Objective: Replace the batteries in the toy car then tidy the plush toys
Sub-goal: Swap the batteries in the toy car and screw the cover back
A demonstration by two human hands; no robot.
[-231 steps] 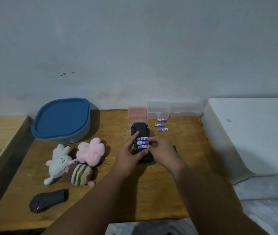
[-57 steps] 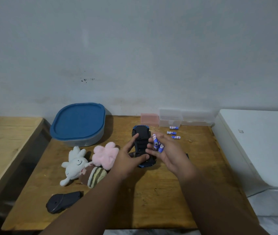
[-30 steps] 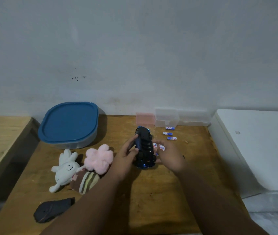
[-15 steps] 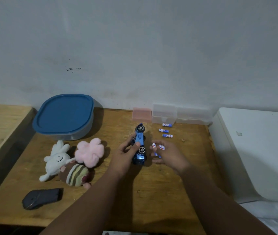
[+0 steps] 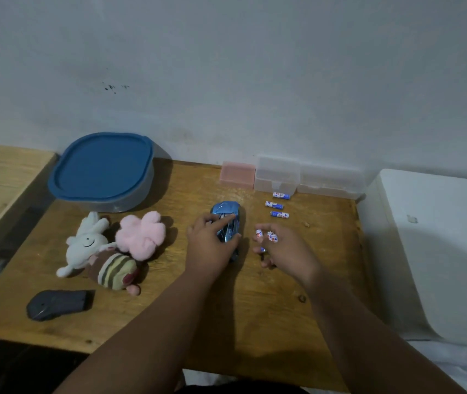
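The blue toy car (image 5: 226, 211) stands upright on its wheels on the wooden table (image 5: 169, 308), and my left hand (image 5: 209, 245) grips it from above. My right hand (image 5: 280, 248), just right of the car, is closed around several blue-and-white batteries (image 5: 267, 236). Three more batteries (image 5: 279, 214) lie in a loose row beyond my right hand. A white plush (image 5: 84, 243), a pink plush (image 5: 141, 233) and a striped brown plush (image 5: 112, 271) lie bunched at the left.
A grey tub with a blue lid (image 5: 101, 169) stands at the back left. A pink box (image 5: 238, 175) and clear boxes (image 5: 277, 177) line the wall. A dark cover-like piece (image 5: 55, 304) lies front left. A white appliance (image 5: 437, 251) borders the table's right side.
The batteries came out of the car's underside into my right hand. My left hand then rolled the car from upside down, over its side, onto its wheels.
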